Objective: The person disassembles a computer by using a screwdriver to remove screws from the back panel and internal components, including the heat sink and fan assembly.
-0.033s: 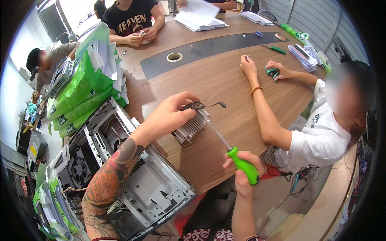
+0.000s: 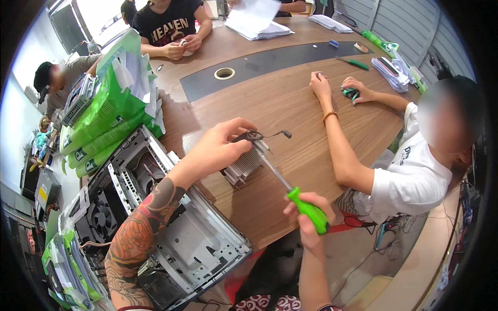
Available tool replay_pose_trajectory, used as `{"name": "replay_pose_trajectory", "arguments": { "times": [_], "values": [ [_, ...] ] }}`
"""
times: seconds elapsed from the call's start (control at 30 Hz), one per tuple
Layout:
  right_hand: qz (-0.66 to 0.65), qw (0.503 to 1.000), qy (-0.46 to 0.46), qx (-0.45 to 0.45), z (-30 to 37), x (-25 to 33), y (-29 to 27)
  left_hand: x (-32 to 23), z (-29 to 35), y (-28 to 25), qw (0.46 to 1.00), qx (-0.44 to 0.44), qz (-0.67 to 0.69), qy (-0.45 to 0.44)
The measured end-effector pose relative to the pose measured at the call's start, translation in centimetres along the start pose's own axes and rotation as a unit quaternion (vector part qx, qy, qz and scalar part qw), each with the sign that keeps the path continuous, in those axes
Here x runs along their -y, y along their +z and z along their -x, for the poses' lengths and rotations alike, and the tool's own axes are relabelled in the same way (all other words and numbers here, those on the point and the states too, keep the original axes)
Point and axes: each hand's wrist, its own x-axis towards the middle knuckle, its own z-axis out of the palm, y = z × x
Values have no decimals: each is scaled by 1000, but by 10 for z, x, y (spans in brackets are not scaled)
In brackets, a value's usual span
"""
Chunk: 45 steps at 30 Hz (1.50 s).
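A finned metal heat sink (image 2: 244, 168) with a dark fan (image 2: 250, 137) on top stands on the wooden table. My left hand (image 2: 220, 147) is closed round the fan end, thumb on the near side and fingers over the top. From the fan a short black cable ends in a small plug (image 2: 286, 134). My right hand (image 2: 312, 215) grips the green handle of a screwdriver (image 2: 302, 201). Its shaft slants up and left, with the tip by the right edge of the heat sink; whether it touches a screw is too small to tell.
Left of the heat sink lies an opened computer case (image 2: 199, 249). Green bags (image 2: 98, 124) stuffed with papers stand behind it. A tape roll (image 2: 224, 73) and a green-handled tool (image 2: 353, 63) lie farther back. A co-worker's forearms (image 2: 337, 140) rest on the table at right.
The screwdriver and my right hand have shifted slightly up and to the left. My left hand and the heat sink stay put.
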Motion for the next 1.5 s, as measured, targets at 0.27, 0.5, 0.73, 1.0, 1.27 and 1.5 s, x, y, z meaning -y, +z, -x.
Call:
{"name": "replay_pose_trajectory", "arguments": {
  "times": [0.27, 0.5, 0.73, 1.0, 1.27, 1.5],
  "values": [
    [29, 999, 41, 3, 0, -1, -10, 3, 0, 1, 994, -25, -108, 18],
    [-31, 997, 75, -15, 2, 1, -12, 2, 4, 1, 993, -24, -105, 38],
    [-32, 997, 63, -11, 0, 1, -12, 1, 3, 2, 995, -22, -97, 32],
    [-20, 999, 39, -1, 3, -2, -12, 3, 1, 3, 998, -11, -53, 39],
    [24, 998, 47, 15, 5, -2, -18, -4, 2, 0, 999, 21, -43, 13],
    [-34, 998, 45, -11, 3, -2, -16, -3, 1, 3, 999, 24, -33, 21]
  ]
}}
